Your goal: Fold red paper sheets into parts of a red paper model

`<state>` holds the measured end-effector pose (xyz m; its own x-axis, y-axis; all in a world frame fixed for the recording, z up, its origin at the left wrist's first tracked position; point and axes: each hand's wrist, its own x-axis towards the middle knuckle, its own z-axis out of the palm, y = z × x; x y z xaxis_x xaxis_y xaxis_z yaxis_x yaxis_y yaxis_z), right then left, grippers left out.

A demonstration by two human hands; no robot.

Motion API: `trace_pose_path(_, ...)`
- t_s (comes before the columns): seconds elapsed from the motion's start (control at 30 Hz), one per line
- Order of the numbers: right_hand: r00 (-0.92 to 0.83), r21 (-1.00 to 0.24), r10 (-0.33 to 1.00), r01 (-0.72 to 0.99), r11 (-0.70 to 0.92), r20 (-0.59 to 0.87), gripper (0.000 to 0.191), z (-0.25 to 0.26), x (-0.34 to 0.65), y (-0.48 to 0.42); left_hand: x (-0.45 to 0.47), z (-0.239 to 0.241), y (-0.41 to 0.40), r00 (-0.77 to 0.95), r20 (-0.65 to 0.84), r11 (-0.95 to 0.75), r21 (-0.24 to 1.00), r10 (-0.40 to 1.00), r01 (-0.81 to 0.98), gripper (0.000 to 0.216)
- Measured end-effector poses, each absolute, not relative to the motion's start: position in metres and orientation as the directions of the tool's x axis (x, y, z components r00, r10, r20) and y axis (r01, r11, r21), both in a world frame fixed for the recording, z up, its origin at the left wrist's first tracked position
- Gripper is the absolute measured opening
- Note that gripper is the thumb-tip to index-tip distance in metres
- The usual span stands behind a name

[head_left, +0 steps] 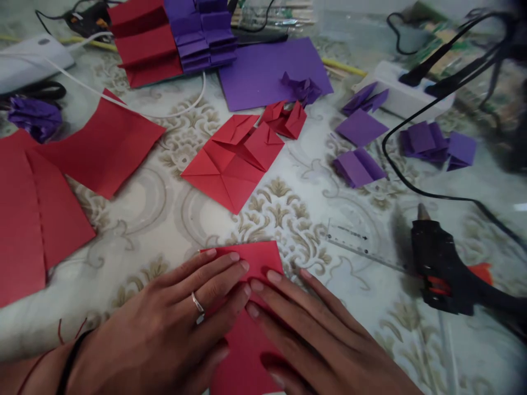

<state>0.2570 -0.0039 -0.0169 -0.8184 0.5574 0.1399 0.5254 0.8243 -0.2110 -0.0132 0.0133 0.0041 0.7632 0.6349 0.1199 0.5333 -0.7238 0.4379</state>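
red paper (263, 260) mostly hidden under both hands, right edge blurred, glue gun (447, 274) cut off

You are sitting at what looks like a home craft table: a patterned tablecloth (164, 219) is lying under your hands, folded red paper (233, 159) and purple paper (263, 71) beyond them, a glue gun (442, 274) resting to their right.

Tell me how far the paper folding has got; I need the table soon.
Done: pleated red and purple stacks and small folded purple pieces. In hand: left hand and right hand press flat a red sheet. Left: a half-creased red square and flat red sheets.
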Motion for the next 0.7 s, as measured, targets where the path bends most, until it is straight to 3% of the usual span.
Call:
trace_pose_path(0.2,-0.767,-0.344,0.63,0.563,0.751,0.121,0.041,-0.011,0.254,-0.009,-0.011,0.0,0.008,0.771,0.089,-0.722,0.432,0.63,0.541,0.036)
trace_pose_path(0.33,-0.727,-0.455,0.678,0.571,0.683,0.105,0.041,-0.01,0.252,-0.009,-0.005,-0.003,0.003,0.746,0.092,-0.712,0.395,0.66,0.581,0.04)
trace_pose_path(0.7,-0.724,-0.532,0.684,0.546,0.647,0.088,0.044,-0.012,0.257,-0.01,0.002,0.0,-0.003,0.75,0.083,-0.727,0.334,0.656,0.6,0.048)
